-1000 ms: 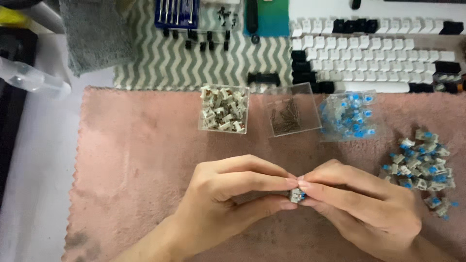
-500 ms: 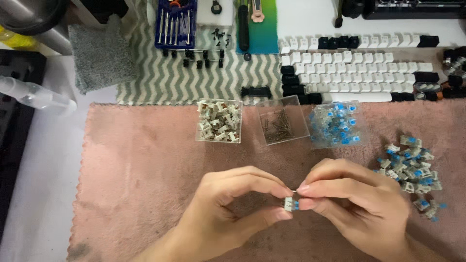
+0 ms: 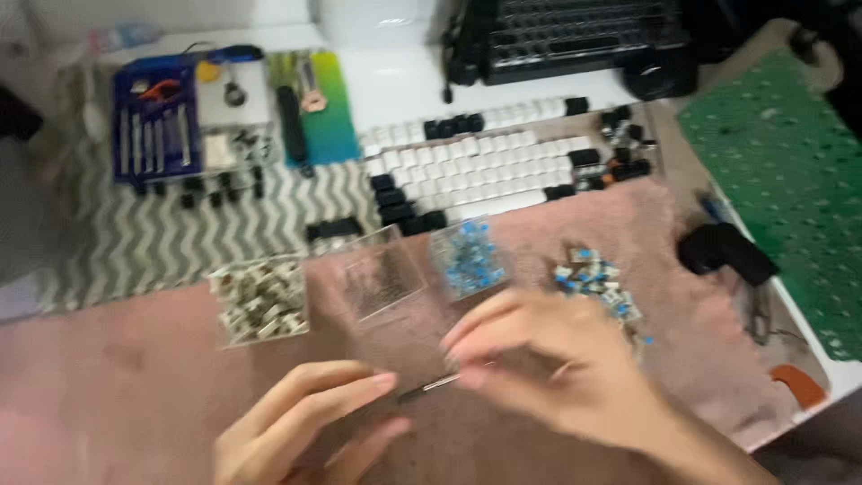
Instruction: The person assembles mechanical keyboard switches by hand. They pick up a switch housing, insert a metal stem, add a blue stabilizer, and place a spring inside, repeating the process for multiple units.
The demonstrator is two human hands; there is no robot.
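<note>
A second ago your fingertips met around a small blue-and-white switch at the lower centre; now the view has swung right and blurred, and that switch no longer shows. Your right hand [image 3: 548, 373] pinches a thin metal tool [image 3: 431, 386], likely tweezers, at lower centre, while your left hand [image 3: 305, 427] lies loosely open beside it, holding nothing. It looks like you have gone from pressing to picking. The fuzzy pink mat [image 3: 135, 377] carries three clear plastic boxes [image 3: 382, 274] and a loose pile of blue switches [image 3: 593, 278].
</note>
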